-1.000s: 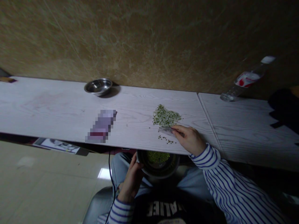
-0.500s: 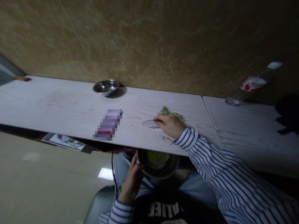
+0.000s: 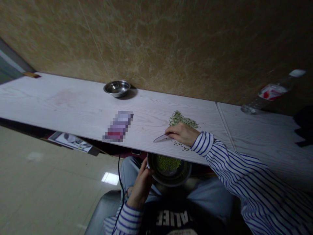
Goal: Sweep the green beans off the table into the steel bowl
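Note:
My right hand (image 3: 182,133) is closed on a thin, clear plastic scraper (image 3: 160,138) with a curved edge, held low over the tabletop near its front edge. Just beyond that hand lies a spread pile of small green mung beans (image 3: 179,118), partly hidden by the fingers. A few loose beans (image 3: 182,144) are scattered on the near side, by the wrist. Below the table edge, my left hand (image 3: 143,182) grips the left rim of a metal bowl (image 3: 168,183) at my lap. Green beans (image 3: 168,162) cover part of its bottom; the table edge hides its far rim.
A small steel bowl (image 3: 117,88) stands against the wall on the whitish wooden table (image 3: 80,104). A pixelated flat object (image 3: 119,126) lies left of the scraper. At the right are a plastic bottle (image 3: 271,92) and a dark object (image 3: 303,125). A black cable (image 3: 119,176) hangs beside my left arm.
My right hand has drawn the scraper toward the table's front edge, tilting it. My left hand still holds the bowl. The whole view has shifted slightly.

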{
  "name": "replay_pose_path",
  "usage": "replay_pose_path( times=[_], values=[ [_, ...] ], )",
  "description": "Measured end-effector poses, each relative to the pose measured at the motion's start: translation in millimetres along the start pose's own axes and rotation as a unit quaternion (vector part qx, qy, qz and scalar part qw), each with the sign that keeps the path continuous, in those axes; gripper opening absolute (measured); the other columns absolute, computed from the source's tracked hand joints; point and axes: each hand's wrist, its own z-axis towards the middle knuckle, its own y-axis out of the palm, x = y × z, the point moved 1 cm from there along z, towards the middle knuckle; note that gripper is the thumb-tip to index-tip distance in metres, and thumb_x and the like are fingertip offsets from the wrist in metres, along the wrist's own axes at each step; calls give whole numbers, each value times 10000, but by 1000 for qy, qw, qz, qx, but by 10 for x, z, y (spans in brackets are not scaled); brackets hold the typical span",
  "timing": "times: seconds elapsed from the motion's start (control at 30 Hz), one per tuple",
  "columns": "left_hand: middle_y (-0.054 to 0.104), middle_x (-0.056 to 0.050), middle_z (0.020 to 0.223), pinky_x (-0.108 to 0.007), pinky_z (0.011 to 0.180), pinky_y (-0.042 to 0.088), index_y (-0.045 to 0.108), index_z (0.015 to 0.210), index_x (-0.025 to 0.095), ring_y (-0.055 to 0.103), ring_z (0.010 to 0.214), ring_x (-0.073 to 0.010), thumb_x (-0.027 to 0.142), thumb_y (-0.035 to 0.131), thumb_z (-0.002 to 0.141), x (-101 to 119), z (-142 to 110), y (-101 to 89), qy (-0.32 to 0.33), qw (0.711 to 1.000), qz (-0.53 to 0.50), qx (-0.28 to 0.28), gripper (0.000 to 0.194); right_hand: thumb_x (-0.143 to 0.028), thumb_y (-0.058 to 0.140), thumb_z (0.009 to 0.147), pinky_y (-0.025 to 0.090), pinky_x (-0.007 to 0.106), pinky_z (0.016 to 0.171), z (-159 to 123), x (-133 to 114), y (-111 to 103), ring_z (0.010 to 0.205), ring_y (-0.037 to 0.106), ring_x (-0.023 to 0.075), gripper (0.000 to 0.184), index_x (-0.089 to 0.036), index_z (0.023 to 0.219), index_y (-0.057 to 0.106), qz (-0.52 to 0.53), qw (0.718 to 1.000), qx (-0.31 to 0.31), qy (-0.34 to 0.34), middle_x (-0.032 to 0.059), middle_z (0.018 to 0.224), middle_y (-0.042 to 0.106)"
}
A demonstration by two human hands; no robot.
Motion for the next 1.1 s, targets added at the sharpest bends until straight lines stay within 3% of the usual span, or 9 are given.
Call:
replay_pose_path(
  times=[0.17,0.53,0.8,1.1],
  values=[
    [686,-46,1226,-391,934,467,615,1250,276,573,1169,-296,139,643,648,-29,-9,51,-9,1000,10,0,618,-121,572,893,475,311,808,-186,33,-19,813,709,162,202,-171,1029,713,10,998,-19,-55,48,905,774],
    [706,-35,1166,-395,983,434,608,1260,283,558,1201,-280,118,611,687,-49,-53,199,-25,999,6,-42,597,-149,569,905,465,301,811,-562,-3,-108,804,707,151,176,-180,993,719,23,997,-24,-68,28,880,777],
    [708,-35,1171,-384,974,439,612,1239,278,566,1191,-284,126,614,669,-106,-25,209,-34,998,19,-41,590,-180,550,920,508,330,789,-828,63,-43,796,719,192,220,-174,1079,701,-95,985,130,53,60,928,778],
    [713,-39,1193,-410,1033,400,633,1244,272,540,1242,-294,110,607,679,-138,-16,235,-34,998,19,-59,589,-203,532,938,522,329,782,-1047,-47,104,797,726,180,222,-202,1087,695,-92,983,140,81,46,926,780]
  ],
)
